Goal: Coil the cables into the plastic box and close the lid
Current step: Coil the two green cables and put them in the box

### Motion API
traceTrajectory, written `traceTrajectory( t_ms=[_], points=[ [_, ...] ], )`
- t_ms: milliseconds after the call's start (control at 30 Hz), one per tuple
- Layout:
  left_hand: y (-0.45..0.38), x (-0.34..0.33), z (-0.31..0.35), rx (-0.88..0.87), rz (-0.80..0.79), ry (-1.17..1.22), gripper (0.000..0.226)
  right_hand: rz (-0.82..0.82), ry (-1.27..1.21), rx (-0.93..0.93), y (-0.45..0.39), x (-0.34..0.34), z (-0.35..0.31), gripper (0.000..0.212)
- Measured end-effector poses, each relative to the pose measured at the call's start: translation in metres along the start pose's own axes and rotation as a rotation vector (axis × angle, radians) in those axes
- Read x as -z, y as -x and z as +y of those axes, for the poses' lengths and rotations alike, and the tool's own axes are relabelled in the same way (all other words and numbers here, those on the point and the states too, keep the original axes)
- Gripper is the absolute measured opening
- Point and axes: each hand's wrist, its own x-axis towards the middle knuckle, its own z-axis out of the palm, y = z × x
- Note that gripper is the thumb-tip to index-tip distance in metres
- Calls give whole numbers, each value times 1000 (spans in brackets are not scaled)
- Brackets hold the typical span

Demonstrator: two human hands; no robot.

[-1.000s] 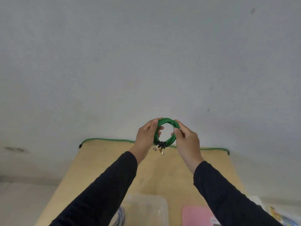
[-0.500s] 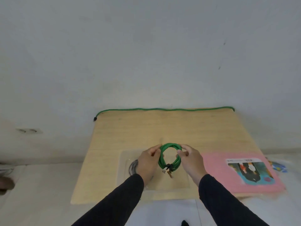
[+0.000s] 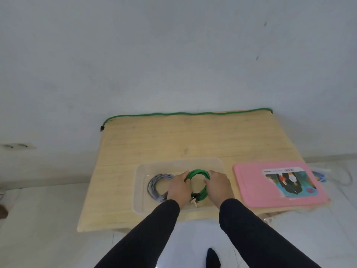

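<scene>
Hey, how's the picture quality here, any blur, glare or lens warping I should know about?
Head view: soft and a little blurred throughout, so the label on the pink lid cannot be read; wide-angle warping bows the table edges; light is flat and even, with no hard shadows or glare; the clear box shows faintly, while the green coil between the left hand and right hand stands out.
</scene>
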Motion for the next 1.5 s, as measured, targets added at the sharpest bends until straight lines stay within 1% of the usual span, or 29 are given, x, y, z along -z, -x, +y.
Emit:
traceTrajectory(
  t_ms=[33, 100, 167, 233, 300, 367, 400, 433, 467, 500, 533, 567, 600, 633, 667, 700, 767, 800, 867, 967, 1033, 1200, 1300, 1367, 1433, 1500],
  points=[
    [-1, -1, 0, -19, -4, -44, 41, -22, 14, 25, -1, -1, 2, 25],
    [-2, -3, 2, -75, -30, -188, 42, -84, 64, 76, -1, -1, 4, 45],
    [1, -5, 4, -125, -26, -280, 43, -139, 102, 134, 3, -1, 5, 54],
    [6, -7, 6, -189, -10, -299, 44, -136, 143, 199, 8, -1, 5, 52],
    [12, -7, 7, -267, -4, -375, 42, -100, 186, 256, 11, -2, 6, 50],
    [12, -5, 5, -274, -21, -465, 37, -39, 222, 303, 14, -1, 7, 46],
    [12, -3, 4, -273, -27, -526, 33, 14, 246, 346, 15, 1, 7, 42],
    [11, -1, 2, -317, -31, -621, 29, 76, 275, 415, 16, 2, 8, 35],
    [11, 5, 2, -333, -64, -660, 25, 116, 308, 481, 17, 4, 9, 27],
    [11, 10, 4, -325, -86, -663, 19, 137, 345, 536, 17, 8, 9, 23],
    [9, 14, 6, -334, -34, -657, 15, 154, 374, 577, 16, 14, 6, 26],
    [8, 21, 10, -390, 91, -618, 17, 155, 383, 611, 14, 20, 2, 32],
    [7, 31, 17, -394, 154, -524, 22, 167, 378, 643, 10, 29, -4, 36],
    [5, 42, 23, -432, 226, -498, 27, 166, 374, 677, 4, 39, -11, 38],
    [2, 51, 28, -489, 305, -503, 29, 179, 377, 701, -3, 48, -19, 39],
    [-3, 62, 31, -508, 382, -495, 29, 194, 389, 727, -12, 57, -28, 39],
    [-17, 87, 31, -480, 435, -416, 26, 225, 403, 764, -28, 73, -47, 38],
    [-23, 101, 30, -431, 434, -375, 25, 225, 409, 786, -35, 78, -57, 38],
    [-35, 128, 22, -405, 537, -451, 27, 186, 424, 828, -51, 83, -78, 41],
    [-53, 166, 7, -334, 615, -484, 33, 156, 445, 850, -75, 79, -115, 46],
    [-71, 188, -8, -270, 633, -473, 35, 127, 446, 844, -92, 68, -140, 47],
    [-130, 229, -50, -171, 555, -433, 35, 73, 407, 800, -139, 21, -198, 46],
    [-173, 246, -70, -142, 480, -366, 38, 25, 426, 809, -168, -7, -225, 44],
    [-201, 253, -87, -160, 445, -376, 39, 12, 427, 820, -191, -28, -236, 44],
    [-225, 255, -104, -181, 425, -384, 39, 52, 435, 799, -215, -47, -241, 42],
    [-243, 253, -118, -191, 415, -332, 39, 106, 421, 806, -236, -66, -241, 35]
  ],
)
